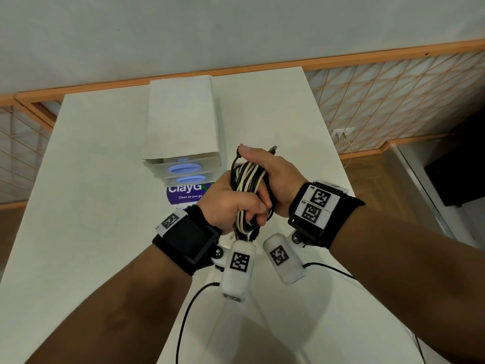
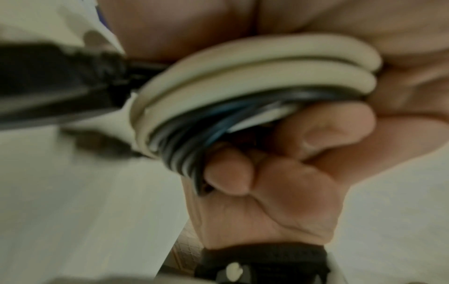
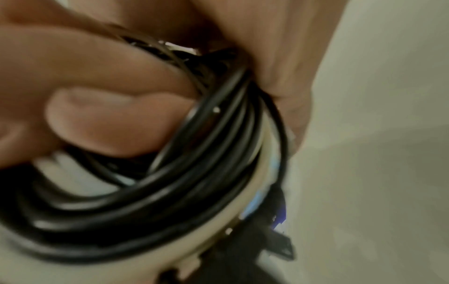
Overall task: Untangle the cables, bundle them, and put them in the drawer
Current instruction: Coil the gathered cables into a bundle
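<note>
A coiled bundle of black and cream cables [image 1: 248, 185] is held above the white table between both hands. My left hand [image 1: 231, 203] grips the lower half of the coil, fingers curled round it. My right hand [image 1: 270, 174] wraps the upper half, thumb up near a plug end [image 1: 273, 149]. In the left wrist view the cream loops [image 2: 255, 76] lie over dark ones against curled fingers [image 2: 228, 176]. The right wrist view shows black loops [image 3: 170, 192] under my thumb. The small white drawer unit [image 1: 183, 122] stands just beyond, its drawers with blue oval handles [image 1: 185, 169] pushed in.
A purple sticker [image 1: 187, 194] lies on the table [image 1: 91, 179] in front of the drawer unit. The table's right edge drops to a wooden floor [image 1: 380, 179]. Thin black wrist-camera leads [image 1: 189, 306] hang below my arms.
</note>
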`<action>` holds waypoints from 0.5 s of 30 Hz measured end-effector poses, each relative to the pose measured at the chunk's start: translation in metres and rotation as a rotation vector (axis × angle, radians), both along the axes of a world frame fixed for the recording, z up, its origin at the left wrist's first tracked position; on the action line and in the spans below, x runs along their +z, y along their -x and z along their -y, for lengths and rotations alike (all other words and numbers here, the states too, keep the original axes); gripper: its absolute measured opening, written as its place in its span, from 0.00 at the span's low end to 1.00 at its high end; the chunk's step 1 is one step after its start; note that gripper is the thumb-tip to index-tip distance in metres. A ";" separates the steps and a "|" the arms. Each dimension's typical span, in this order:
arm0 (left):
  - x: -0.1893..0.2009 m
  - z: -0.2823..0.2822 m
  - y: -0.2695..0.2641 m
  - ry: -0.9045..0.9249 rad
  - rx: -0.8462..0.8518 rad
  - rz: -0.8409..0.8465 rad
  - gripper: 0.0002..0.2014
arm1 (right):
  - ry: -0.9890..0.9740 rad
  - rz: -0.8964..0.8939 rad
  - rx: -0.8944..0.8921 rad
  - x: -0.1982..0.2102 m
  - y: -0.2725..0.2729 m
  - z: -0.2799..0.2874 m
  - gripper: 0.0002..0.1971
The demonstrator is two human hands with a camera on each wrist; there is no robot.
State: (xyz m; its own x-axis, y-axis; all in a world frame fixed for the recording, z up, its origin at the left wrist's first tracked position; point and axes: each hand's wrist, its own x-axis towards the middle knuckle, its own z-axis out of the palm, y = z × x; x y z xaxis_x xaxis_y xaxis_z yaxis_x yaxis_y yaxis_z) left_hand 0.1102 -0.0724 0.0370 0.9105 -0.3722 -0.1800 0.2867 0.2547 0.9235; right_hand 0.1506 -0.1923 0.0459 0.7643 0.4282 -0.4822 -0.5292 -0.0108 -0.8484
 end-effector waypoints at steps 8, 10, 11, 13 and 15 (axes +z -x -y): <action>-0.003 -0.003 0.001 -0.106 0.153 -0.047 0.06 | 0.038 0.133 -0.126 0.009 0.004 0.002 0.26; -0.006 -0.003 0.001 -0.151 0.262 0.008 0.08 | 0.075 0.153 -0.203 0.009 0.002 0.000 0.24; -0.007 -0.003 0.001 -0.193 0.308 0.034 0.07 | 0.099 0.165 -0.272 0.008 0.001 0.000 0.23; -0.008 -0.002 -0.001 -0.352 0.365 0.077 0.04 | 0.180 0.220 -0.370 0.004 -0.001 0.000 0.19; -0.008 -0.001 -0.002 -0.517 0.353 0.142 0.07 | 0.283 0.301 -0.380 0.002 -0.003 0.001 0.19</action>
